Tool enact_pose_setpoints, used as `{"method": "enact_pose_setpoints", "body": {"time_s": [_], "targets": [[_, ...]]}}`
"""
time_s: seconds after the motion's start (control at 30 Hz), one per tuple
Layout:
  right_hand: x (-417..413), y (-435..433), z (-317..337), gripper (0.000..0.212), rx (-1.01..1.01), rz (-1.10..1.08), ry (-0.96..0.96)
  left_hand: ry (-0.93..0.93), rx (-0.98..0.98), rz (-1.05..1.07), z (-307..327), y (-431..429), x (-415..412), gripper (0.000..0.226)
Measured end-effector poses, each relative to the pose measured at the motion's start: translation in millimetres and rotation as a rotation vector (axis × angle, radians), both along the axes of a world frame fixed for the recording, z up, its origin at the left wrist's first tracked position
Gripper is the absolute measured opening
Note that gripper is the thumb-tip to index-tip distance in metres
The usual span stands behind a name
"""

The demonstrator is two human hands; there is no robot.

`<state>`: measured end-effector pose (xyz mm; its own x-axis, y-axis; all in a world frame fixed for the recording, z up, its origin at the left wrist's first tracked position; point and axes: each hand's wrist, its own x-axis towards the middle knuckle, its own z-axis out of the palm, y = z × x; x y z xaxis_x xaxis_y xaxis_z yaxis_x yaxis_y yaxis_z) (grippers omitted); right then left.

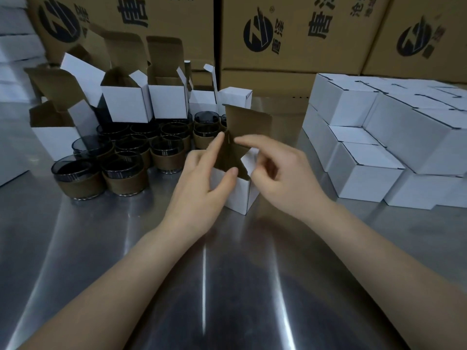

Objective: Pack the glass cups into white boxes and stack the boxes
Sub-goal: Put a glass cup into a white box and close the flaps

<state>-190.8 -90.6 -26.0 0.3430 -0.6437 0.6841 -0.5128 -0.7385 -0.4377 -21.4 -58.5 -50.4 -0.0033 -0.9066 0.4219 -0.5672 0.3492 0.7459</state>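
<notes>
A small white box [240, 195] stands on the steel table in the middle, its brown-lined lid flap [246, 122] up. My left hand [209, 178] touches the box's left side, forefinger straight along a side flap and thumb against the box's upper front. My right hand [275, 170] hovers over the box's right side, forefinger pointing left at the flap, other fingers curled. What lies inside the box is hidden. Several dark glass cups [121, 173] with brown sleeves stand to the left.
Several open white boxes [126, 104] stand behind the cups. A stack of closed white boxes [366, 178] fills the right side. Large brown cartons [290, 34] wall off the back. The steel table [227, 286] stretches toward me.
</notes>
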Motion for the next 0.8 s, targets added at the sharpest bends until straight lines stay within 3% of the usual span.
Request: {"method": "enact_pose_setpoints", "body": {"time_s": [0.13, 0.27, 0.53, 0.7, 0.8], "targets": [[-2, -1, 1, 0.036, -0.016, -0.03, 0.108, -0.005, -0.005, 0.06, 0, -1, 0, 0.073], [-2, -1, 1, 0.021, 0.016, -0.032, 0.004, 0.079, 0.011, 0.08, 2, -1, -1, 0.077], [-6, -6, 4, 0.024, 0.275, -0.121, -0.2, 0.198, 0.071, 0.054, 8, 2, -1, 0.072], [-14, -7, 8, 0.028, 0.517, -0.016, -0.134, 0.206, 0.053, 0.053, 6, 2, 2, 0.065], [-18, -11, 5, 0.044, 0.584, 0.041, -0.067, 0.169, 0.02, 0.04, 5, 1, 3, 0.057]]}}
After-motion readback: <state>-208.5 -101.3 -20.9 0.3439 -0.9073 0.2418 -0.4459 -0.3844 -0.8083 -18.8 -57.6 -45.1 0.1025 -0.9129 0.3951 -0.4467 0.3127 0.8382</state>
